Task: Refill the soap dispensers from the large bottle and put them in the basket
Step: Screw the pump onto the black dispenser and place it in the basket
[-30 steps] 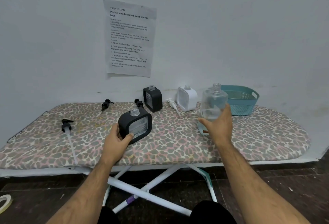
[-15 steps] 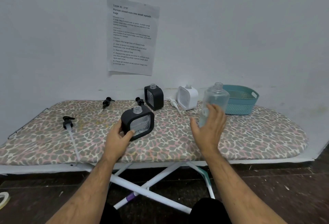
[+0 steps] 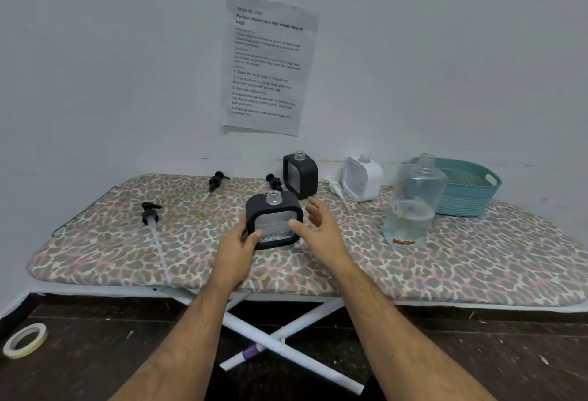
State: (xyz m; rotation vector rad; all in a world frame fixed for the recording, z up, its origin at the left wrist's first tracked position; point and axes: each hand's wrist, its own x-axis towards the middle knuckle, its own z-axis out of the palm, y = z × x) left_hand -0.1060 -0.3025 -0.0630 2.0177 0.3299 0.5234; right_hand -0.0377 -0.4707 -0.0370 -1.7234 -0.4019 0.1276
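Note:
My left hand point(image 3: 237, 248) grips a black square soap dispenser point(image 3: 274, 219) with no pump, tilted on the ironing board. Beside its right edge my right hand point(image 3: 321, 232) hovers with spread fingers, the thumb close to the dispenser's front. The large clear bottle point(image 3: 412, 203), open-necked and partly filled with clear liquid, stands alone to the right. A second black dispenser point(image 3: 300, 174) and a white dispenser point(image 3: 362, 177) stand at the back. The teal basket point(image 3: 471, 197) sits behind the large bottle.
The leopard-print ironing board point(image 3: 477, 260) stands against the wall. Three black pumps point(image 3: 149, 213) point(image 3: 217, 179) point(image 3: 274, 181) and a white pump point(image 3: 334, 185) lie loose on it. A roll of tape point(image 3: 25, 340) lies on the dark floor at left.
My right hand let go of the large bottle, which now stands on the board, and moved left to the black dispenser. My left hand kept holding that dispenser.

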